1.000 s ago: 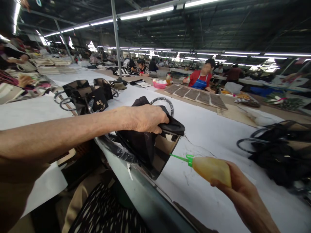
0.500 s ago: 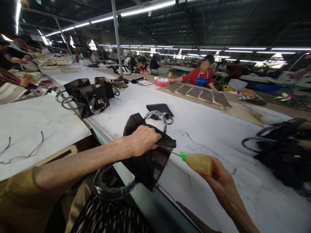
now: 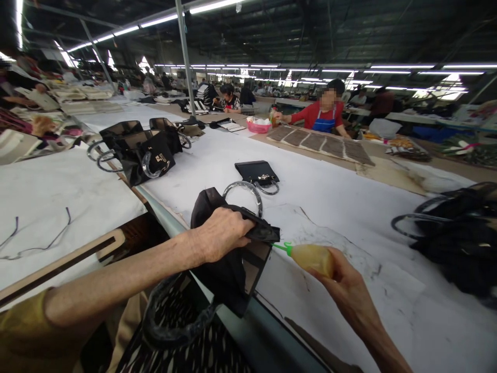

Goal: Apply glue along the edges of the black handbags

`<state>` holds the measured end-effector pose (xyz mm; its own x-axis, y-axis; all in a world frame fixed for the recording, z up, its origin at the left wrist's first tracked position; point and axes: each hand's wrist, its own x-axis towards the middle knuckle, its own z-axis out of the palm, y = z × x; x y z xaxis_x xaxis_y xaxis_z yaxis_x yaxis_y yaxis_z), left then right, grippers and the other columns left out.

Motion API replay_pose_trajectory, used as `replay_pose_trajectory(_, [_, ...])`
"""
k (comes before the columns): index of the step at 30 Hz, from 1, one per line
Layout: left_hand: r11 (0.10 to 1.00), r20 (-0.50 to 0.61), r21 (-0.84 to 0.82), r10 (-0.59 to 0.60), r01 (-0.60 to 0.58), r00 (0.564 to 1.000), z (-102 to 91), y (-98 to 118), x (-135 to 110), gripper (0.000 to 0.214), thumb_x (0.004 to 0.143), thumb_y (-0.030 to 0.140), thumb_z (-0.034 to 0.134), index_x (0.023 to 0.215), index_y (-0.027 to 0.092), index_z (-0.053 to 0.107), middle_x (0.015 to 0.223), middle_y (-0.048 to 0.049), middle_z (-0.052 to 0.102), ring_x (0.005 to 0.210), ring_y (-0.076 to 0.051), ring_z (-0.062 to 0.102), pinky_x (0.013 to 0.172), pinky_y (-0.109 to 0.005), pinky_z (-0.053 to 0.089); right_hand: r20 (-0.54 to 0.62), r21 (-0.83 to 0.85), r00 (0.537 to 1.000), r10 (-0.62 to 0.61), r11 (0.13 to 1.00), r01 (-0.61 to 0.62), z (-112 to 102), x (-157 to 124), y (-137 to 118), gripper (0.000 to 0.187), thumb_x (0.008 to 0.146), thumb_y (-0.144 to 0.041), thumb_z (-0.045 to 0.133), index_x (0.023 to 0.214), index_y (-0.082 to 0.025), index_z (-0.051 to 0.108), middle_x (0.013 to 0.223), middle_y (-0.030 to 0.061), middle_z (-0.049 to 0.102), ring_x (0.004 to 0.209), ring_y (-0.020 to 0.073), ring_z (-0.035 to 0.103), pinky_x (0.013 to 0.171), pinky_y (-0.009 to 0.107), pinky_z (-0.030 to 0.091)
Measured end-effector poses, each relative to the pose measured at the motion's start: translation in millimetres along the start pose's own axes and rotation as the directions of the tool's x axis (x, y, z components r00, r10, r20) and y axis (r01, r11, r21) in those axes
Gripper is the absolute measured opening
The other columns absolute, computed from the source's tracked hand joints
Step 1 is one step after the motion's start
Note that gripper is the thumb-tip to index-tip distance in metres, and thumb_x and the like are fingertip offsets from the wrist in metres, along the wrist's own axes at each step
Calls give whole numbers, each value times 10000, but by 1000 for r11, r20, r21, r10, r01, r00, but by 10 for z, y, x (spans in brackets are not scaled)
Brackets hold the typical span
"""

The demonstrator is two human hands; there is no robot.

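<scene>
My left hand (image 3: 223, 233) is closed on the upper edge of a black handbag (image 3: 229, 282), which lies tilted over the table's near edge. One wrapped ring handle (image 3: 248, 187) stands up behind my hand; another wrapped handle (image 3: 174, 334) hangs toward my lap. In my right hand (image 3: 345, 277) is a squeeze bottle (image 3: 312, 259) of yellowish liquid, fingers wrapped round it. Its thin green nozzle (image 3: 282, 247) points left, the tip at the bag's edge; whether it touches cannot be made out. Beyond the bag, a black flap piece (image 3: 256, 172) with a ring handle lies on the table.
Several black handbags (image 3: 143, 150) stand at the left, and more black bags (image 3: 458, 243) lie at the right on the white-covered table (image 3: 330, 202). Across it, a person in red (image 3: 324, 116) sits by brown panels (image 3: 318, 142) and a pink basket (image 3: 259, 125). A metal pole (image 3: 185, 57) rises behind.
My left hand and the handbag's top have shifted slightly down and left in view. The bottle has moved a little left too, its nozzle staying at the bag's edge.
</scene>
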<state>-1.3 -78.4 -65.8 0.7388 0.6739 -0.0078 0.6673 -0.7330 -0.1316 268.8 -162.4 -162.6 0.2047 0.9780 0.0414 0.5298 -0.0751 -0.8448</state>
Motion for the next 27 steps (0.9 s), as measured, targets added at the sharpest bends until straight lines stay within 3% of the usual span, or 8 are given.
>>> replay_pose_trajectory(8, [1000,-29,-21,-2,1,1000,81,24,-51,164,804,318,575,853,165,609,686,-44,629,656,-193,614,550,-251,413,58,46,998,15,999,-18,0,-30,26,399,709,-451,641,1008,-219,516,817,-5,622,730,225,576,641,288,458])
replay_pose_trajectory(16, [1000,-33,-25,3,-3,999,134,37,-77,160,797,310,586,861,166,609,659,-38,613,620,-188,598,534,-256,404,31,34,999,45,998,-46,14,-26,40,406,707,-453,629,1016,-217,512,797,-5,618,725,230,565,629,291,445])
replay_pose_trajectory(23, [999,-39,-32,-1,0,999,154,45,-94,161,804,313,580,863,166,608,653,-37,606,618,-181,594,539,-250,401,133,89,991,27,995,-40,33,-111,108,354,735,-437,637,988,-221,515,801,-7,594,747,232,549,645,301,423])
replay_pose_trajectory(27, [999,-39,-41,2,-3,999,148,57,-113,154,809,311,573,852,166,605,657,-39,609,604,-184,589,534,-259,402,131,121,990,44,991,-60,36,-139,140,392,719,-445,666,1001,-218,516,865,5,614,820,259,559,696,321,427])
